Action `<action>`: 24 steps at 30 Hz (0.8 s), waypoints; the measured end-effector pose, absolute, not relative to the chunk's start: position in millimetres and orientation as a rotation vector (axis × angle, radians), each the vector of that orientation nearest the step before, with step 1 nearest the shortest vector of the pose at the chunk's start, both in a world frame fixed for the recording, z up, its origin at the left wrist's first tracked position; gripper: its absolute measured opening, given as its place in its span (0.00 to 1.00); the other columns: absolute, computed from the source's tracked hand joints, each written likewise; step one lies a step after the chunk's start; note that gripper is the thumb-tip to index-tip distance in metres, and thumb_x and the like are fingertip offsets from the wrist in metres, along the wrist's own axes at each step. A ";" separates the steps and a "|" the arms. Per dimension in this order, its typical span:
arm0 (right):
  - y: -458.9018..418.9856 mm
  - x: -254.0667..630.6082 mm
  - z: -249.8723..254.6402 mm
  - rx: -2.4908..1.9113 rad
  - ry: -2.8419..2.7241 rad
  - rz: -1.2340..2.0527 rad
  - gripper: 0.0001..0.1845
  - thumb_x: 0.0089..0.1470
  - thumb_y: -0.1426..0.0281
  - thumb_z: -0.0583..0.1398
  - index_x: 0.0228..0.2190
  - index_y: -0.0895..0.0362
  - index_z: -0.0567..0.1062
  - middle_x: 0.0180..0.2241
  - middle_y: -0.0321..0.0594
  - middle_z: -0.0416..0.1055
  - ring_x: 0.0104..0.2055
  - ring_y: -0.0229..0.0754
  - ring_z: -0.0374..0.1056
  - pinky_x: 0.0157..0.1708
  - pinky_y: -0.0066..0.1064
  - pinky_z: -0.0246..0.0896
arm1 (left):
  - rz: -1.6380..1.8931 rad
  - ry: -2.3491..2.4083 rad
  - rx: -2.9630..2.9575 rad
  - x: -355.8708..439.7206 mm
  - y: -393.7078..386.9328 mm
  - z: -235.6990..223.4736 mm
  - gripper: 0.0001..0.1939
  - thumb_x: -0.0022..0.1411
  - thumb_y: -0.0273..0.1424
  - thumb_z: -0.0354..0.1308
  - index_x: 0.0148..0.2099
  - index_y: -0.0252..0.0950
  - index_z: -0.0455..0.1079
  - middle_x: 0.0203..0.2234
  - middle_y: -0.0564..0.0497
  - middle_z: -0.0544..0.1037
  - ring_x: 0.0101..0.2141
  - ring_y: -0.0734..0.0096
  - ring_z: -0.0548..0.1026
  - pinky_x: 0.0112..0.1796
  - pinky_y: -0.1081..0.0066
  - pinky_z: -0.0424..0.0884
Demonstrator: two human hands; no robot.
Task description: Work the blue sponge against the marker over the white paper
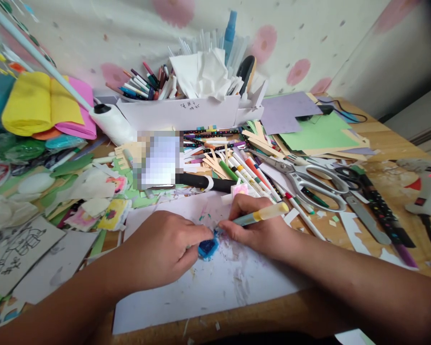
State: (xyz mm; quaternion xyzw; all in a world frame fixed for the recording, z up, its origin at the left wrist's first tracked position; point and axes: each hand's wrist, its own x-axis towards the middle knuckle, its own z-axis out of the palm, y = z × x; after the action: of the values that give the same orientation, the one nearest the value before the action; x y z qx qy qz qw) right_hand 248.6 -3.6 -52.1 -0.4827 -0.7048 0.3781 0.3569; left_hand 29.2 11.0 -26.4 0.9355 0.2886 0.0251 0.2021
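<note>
A small blue piece (208, 246), dark in the middle with a lighter blue edge, lies on a stained white sheet (158, 302). My left hand (165, 249) is closed at its left side, index finger and thumb pinching its edge. In my right hand (255, 230) is a marker (262, 214) with a pale yellow end and a bluish barrel, slanted down to the left. Its tip end is hidden by my fingers, beside the upper right of the blue piece. Blue, green and brownish smears mark the paper around both hands.
Large scissors (316, 179) and scattered markers (251, 175) lie beyond my right hand. A glue gun (429, 189) with a red light stands far right. Paper scraps (89, 187) crowd the left; a white box (179, 112) holding pens and tissues stands at the back.
</note>
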 end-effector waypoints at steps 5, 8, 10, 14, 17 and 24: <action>-2.5 250.5 -51.2 -1.217 -1.734 0.940 0.13 0.48 0.67 0.63 0.19 0.56 0.65 0.18 0.33 0.64 0.20 0.33 0.58 0.19 0.25 0.52 | 0.093 0.787 2.611 29.4 11.7 -24.5 0.16 0.60 0.23 0.48 0.42 0.43 0.75 0.25 0.55 0.80 0.25 0.70 0.76 0.27 0.73 0.63; -4.5 248.4 -50.0 -1.182 -1.785 1.040 0.13 0.47 0.68 0.63 0.19 0.56 0.65 0.18 0.32 0.65 0.19 0.33 0.57 0.18 0.24 0.50 | 0.116 0.786 2.607 28.9 11.5 -24.6 0.14 0.60 0.24 0.49 0.39 0.43 0.75 0.23 0.55 0.78 0.24 0.70 0.75 0.26 0.73 0.62; -4.5 247.9 -50.1 -1.204 -1.831 1.039 0.12 0.47 0.68 0.63 0.19 0.56 0.66 0.18 0.33 0.66 0.20 0.33 0.58 0.18 0.24 0.50 | 0.118 0.795 2.603 28.7 11.3 -24.7 0.14 0.60 0.24 0.49 0.38 0.42 0.75 0.22 0.55 0.78 0.24 0.70 0.75 0.26 0.73 0.62; -1.7 250.7 -49.7 -1.257 -1.762 0.915 0.13 0.48 0.67 0.62 0.19 0.56 0.65 0.18 0.33 0.64 0.20 0.34 0.58 0.20 0.26 0.51 | 0.098 0.796 2.602 29.2 11.0 -23.8 0.16 0.60 0.23 0.49 0.41 0.43 0.75 0.25 0.55 0.80 0.25 0.69 0.76 0.27 0.72 0.63; -2.0 251.7 -48.2 -1.202 -1.742 0.981 0.13 0.48 0.68 0.62 0.18 0.56 0.64 0.18 0.31 0.63 0.19 0.33 0.56 0.18 0.24 0.50 | 0.081 0.807 2.614 30.0 10.5 -23.2 0.15 0.59 0.23 0.49 0.41 0.43 0.75 0.24 0.55 0.79 0.25 0.70 0.76 0.27 0.73 0.62; -3.4 252.2 -49.2 -1.253 -1.813 0.944 0.12 0.47 0.70 0.62 0.18 0.56 0.64 0.18 0.31 0.63 0.19 0.32 0.55 0.18 0.24 0.49 | -0.005 0.836 2.658 30.7 9.4 -23.8 0.15 0.60 0.24 0.49 0.42 0.43 0.74 0.22 0.55 0.77 0.23 0.68 0.75 0.25 0.71 0.59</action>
State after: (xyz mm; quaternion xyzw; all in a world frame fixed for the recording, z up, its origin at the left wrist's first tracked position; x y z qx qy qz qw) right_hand 252.2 -3.4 -49.2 -0.4869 -0.7046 0.3668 0.3633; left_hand 30.7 9.4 -23.8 0.9388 0.2955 -0.0018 0.1768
